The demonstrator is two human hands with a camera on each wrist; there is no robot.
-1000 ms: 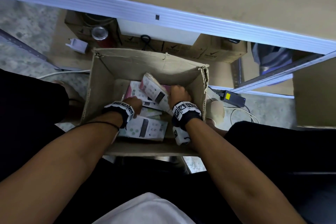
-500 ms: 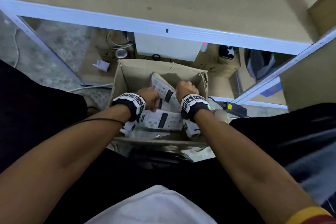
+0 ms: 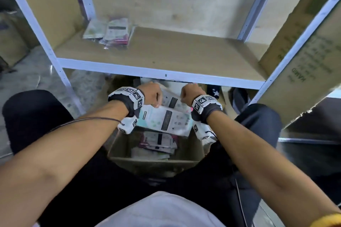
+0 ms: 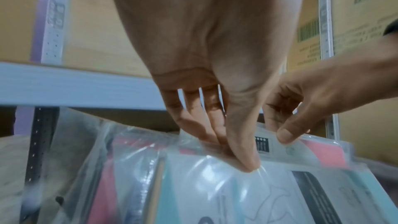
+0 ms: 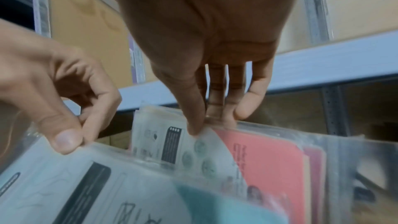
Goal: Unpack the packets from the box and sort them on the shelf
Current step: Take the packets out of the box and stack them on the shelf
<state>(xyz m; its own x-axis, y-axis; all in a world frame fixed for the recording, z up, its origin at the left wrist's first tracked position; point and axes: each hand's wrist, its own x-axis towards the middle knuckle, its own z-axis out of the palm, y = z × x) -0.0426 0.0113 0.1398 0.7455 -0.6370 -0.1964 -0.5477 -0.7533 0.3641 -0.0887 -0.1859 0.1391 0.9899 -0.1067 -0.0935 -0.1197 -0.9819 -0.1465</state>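
Note:
My left hand (image 3: 151, 96) pinches the clear wrap at the top of a teal and white packet (image 3: 166, 120), thumb against fingers (image 4: 243, 161). My right hand (image 3: 191, 94) pinches the top edge of a white packet (image 5: 172, 144) with a pink packet (image 5: 264, 159) right behind it. Both hands hold their packets above the open cardboard box (image 3: 156, 161), just below the front rail of the shelf (image 3: 166, 51). More packets (image 3: 158, 142) lie inside the box. A small pile of packets (image 3: 110, 31) sits at the shelf's back left.
White metal uprights (image 3: 46, 46) frame the shelf on both sides. A large printed carton (image 3: 304, 51) leans at the right. Dark items (image 3: 214, 90) sit under the shelf behind the box. My knees in dark trousers flank the box.
Both hands have risen out of the box with packets in them, up to just under the shelf rail. The head view has tilted up onto the shelf.

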